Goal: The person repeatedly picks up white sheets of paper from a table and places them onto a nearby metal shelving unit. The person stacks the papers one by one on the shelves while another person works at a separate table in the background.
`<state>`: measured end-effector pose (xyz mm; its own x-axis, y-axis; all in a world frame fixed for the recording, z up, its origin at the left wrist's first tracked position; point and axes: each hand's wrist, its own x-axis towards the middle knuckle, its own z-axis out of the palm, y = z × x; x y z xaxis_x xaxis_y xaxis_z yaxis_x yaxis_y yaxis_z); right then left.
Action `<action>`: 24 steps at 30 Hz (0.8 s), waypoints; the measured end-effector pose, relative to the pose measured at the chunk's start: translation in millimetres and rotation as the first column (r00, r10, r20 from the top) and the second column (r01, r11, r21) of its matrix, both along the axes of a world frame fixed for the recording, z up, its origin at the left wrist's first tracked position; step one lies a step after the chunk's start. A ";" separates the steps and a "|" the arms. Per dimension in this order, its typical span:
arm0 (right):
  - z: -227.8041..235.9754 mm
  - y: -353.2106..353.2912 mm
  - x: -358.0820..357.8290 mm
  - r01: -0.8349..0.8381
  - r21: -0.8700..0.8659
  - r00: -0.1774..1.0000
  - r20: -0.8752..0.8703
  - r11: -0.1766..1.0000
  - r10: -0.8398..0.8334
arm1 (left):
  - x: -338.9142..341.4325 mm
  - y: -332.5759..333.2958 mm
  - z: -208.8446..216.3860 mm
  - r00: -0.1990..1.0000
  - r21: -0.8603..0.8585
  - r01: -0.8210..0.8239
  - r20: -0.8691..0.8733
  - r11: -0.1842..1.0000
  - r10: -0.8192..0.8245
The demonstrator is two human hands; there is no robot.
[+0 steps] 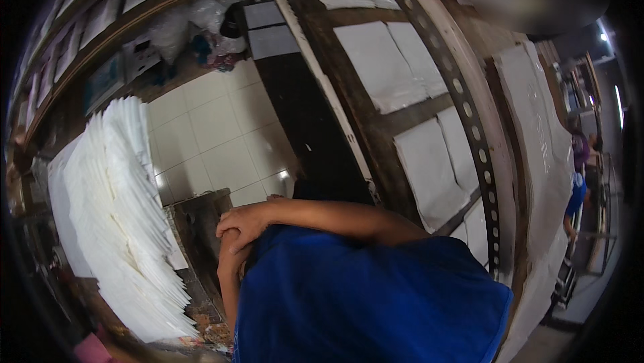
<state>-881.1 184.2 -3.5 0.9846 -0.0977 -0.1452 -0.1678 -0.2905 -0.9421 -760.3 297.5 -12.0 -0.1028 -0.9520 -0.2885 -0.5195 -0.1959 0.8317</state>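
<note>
My right arm, in front of my blue shirt (362, 296), reaches across my body toward the left. My right hand (243, 221) lies over my left arm (229, 272) near the wrist, its fingers curled around it. Most of my left hand (274, 197) is hidden behind my right forearm; only a bit of what look like fingertips shows past it, so its grip cannot be made out. Left of my hands, a tall fanned stack of thin white sheets (124, 215) leans at a slant. Neither hand touches the stack.
Beside the stack stands a worn dark wooden block or bench (198, 242). Flat white packs (389, 61) lie on a wooden rack with a perforated metal post (469, 122) at right. Pale floor tiles (215, 122) show ahead. Another person in blue (575, 195) is at far right.
</note>
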 end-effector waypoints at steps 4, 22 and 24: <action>-16.5 8.4 -23.8 0.078 0.137 0.996 -0.048 0.987 -0.072 | -14.9 -0.8 -4.4 0.995 0.058 0.087 -0.050 0.994 -0.085; -41.0 37.5 -61.5 0.554 0.050 0.814 -0.241 0.831 -0.529 | -9.5 -21.0 30.4 0.969 0.225 0.238 0.006 0.945 -0.246; -76.6 44.5 -74.7 0.645 -0.003 0.734 -0.272 0.764 -0.622 | -2.4 -22.5 31.4 0.976 0.112 0.208 0.043 0.972 -0.214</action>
